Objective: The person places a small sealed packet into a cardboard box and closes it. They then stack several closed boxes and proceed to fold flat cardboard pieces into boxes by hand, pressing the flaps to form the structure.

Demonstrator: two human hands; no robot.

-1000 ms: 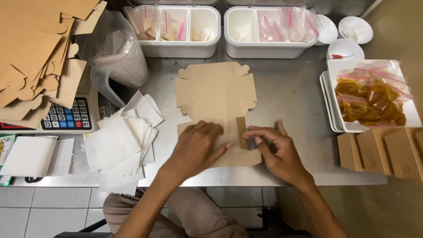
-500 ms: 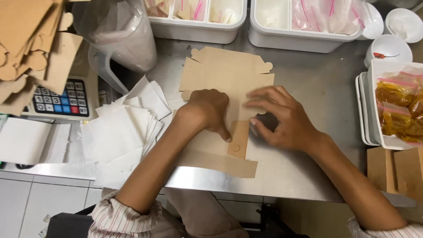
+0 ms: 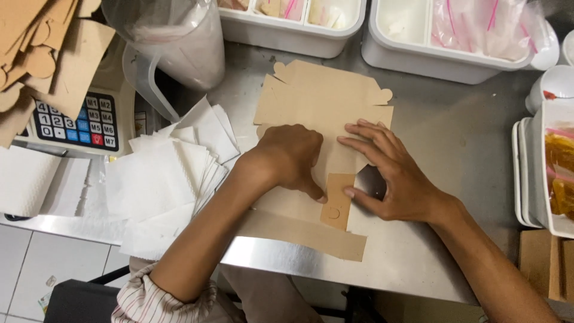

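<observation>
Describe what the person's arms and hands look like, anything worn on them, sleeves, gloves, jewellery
Both hands are bare: no gloves, rings or watch show on the left hand or the right hand. The left arm ends in a rolled-up striped sleeve, pale with thin reddish and dark stripes, pushed above the elbow. The right forearm is uncovered as far as the picture shows.

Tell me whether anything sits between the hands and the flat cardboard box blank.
Nothing visible does. The left hand and the right hand both press directly on the cardboard blank; the stack of white paper sheets lies off to the side.
</observation>
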